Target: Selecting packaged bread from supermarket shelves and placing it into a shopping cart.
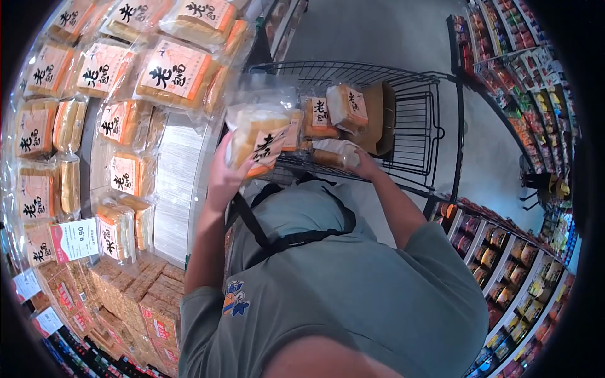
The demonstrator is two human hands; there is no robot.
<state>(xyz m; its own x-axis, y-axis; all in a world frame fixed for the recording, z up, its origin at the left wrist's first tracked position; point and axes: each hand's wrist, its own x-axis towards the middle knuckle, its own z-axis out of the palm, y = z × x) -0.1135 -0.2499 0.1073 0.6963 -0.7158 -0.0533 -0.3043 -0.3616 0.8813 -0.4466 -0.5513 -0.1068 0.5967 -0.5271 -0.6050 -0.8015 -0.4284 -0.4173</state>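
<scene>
In my left hand [226,172] is a clear plastic bag of bread [260,141] with an orange and pale label. It is tilted, above the near left side of a black wire shopping cart [416,118]. My right hand [366,164] reaches into the cart and grips the end of another bread bag [328,157], which lies on its side; the fingertips are partly hidden. Beyond it, a labelled bread bag [317,113] stands beside a second bag [347,108], leaning near a brown paper bag or carton [380,118].
On my left, a display shelf [177,175] bears rows of similar bread bags [175,73] and a price tag [74,239]. Boxed brown snacks [156,302] sit lower down. Shelves of packaged goods [501,279] line the right, across a grey floor [368,33].
</scene>
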